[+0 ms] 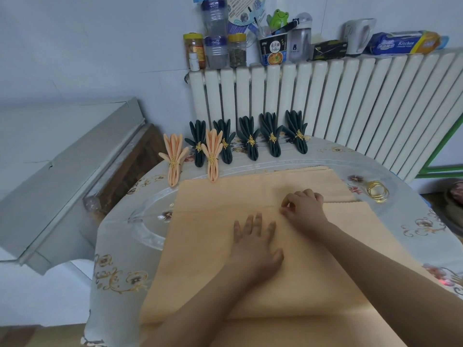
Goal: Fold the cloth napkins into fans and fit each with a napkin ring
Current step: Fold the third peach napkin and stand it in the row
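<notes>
Your left hand [255, 244] lay flat on the peach napkin [213, 234] spread mid-table; your right hand [304, 209] pinched its fold. Finished fans [250, 141] lined the far edge, with gold rings [377, 191] at right, before the radiator [350, 96].

A napkin [250, 201] lies spread on the desk [426, 236]. Seven fans [250, 141] line the desk's far edge. Loose rings [377, 191] sit near its right edge.
</notes>
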Demonstrator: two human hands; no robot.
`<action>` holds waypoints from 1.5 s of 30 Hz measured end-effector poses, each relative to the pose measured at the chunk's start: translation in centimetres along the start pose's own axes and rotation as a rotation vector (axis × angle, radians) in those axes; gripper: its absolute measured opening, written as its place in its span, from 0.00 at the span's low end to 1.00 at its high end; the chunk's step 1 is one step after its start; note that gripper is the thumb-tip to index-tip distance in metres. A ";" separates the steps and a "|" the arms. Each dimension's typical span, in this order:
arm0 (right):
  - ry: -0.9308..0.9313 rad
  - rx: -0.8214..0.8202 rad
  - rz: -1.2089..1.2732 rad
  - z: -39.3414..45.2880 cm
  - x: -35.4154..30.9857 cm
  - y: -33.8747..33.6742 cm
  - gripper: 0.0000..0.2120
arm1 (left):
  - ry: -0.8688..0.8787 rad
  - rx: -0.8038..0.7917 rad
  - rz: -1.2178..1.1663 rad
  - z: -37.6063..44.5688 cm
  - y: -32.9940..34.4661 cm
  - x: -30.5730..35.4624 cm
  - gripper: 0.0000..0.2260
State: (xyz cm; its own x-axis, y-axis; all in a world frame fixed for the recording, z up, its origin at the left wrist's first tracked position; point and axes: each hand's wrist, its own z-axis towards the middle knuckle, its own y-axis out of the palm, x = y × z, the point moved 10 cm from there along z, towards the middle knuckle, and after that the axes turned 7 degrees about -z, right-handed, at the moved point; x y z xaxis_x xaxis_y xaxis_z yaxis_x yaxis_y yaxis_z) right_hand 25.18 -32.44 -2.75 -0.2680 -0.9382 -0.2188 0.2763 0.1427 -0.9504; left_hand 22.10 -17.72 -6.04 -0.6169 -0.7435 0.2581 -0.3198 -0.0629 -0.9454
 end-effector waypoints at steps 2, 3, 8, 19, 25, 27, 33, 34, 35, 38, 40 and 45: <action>-0.031 -0.021 0.044 0.2 -0.8 0.2 0.06 | 0.034 0.021 0.004 0.1 -0.3 0.5 0.30; -0.042 -0.036 0.054 0.4 -1.2 0.4 0.06 | 0.049 0.027 0.003 0.1 -0.3 0.7 0.30; 0.048 -0.095 0.104 0.9 -1.1 1.1 0.06 | 0.047 0.031 -0.003 0.2 0.1 0.7 0.30; 0.103 -0.093 -0.053 0.6 -1.6 0.9 0.10 | 0.003 0.063 -0.023 -0.1 1.2 -0.6 0.29; 0.038 0.000 0.047 -4.7 -3.4 -1.5 0.13 | 0.101 0.172 -0.198 -1.7 -1.3 -0.4 0.31; -0.029 -0.018 0.064 -7.4 -4.1 -2.1 0.12 | 0.182 0.211 -0.190 -4.0 -2.3 0.3 0.39; -0.222 -0.214 0.087 -14.9 -7.7 -1.0 0.31 | 0.232 0.047 -0.012 -8.8 1.6 1.3 0.43; -0.243 -0.217 0.012 -15.6 -8.1 -0.5 0.35 | 0.212 0.057 0.006 -8.8 2.0 1.0 0.44; -0.243 -0.215 -0.078 -15.9 -8.2 0.1 0.37 | 0.194 0.070 0.024 -8.8 2.2 0.6 0.44; -0.167 -0.242 -0.145 -16.8 -7.0 0.3 0.42 | 0.163 0.069 0.066 -8.5 2.4 0.1 0.39; -0.197 -0.228 -0.154 -17.4 -5.4 0.5 0.49 | 0.158 0.043 0.091 -8.6 2.7 0.2 0.34; -0.035 -0.221 -0.193 -17.9 1.7 -0.9 0.38 | 0.160 0.040 0.099 -8.7 2.8 -0.3 0.36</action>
State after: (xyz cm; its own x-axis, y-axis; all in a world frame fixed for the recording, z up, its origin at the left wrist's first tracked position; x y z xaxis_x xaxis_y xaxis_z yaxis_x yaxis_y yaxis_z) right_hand 7.93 -28.53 -6.21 -0.2633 -0.9644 -0.0253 0.0145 0.0223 -0.9996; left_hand 15.13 -11.94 -7.02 -0.7513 -0.6322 0.1892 -0.2252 -0.0240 -0.9740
